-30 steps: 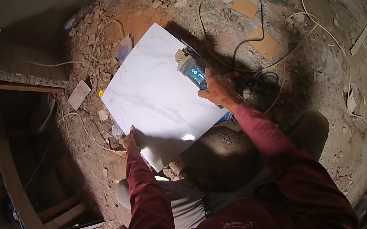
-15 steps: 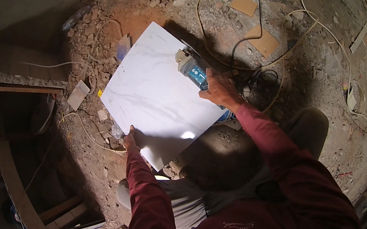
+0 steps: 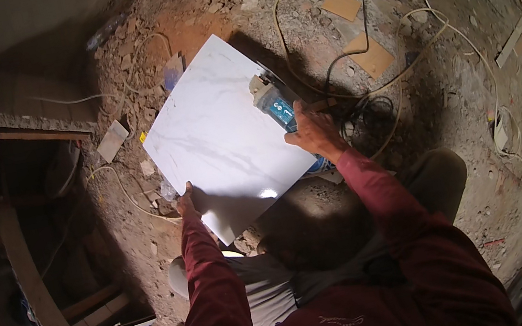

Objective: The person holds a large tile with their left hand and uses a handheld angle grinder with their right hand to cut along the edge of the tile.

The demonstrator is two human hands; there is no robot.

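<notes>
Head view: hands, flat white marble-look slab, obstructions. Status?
Left hand gripping slab by lower-left edge. Right hand around grey-and-teal handheld power tool, upper-right edge. Black cord looped on brown ground, off slab's top.

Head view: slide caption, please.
Left hand on a marbled white tile, right hand gripping an angle grinder along its right edge.

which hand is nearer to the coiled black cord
Right. The right hand, gripping the power tool, is just left of the coiled cord; the left hand is across the white slab, at its lower-left edge.
</notes>
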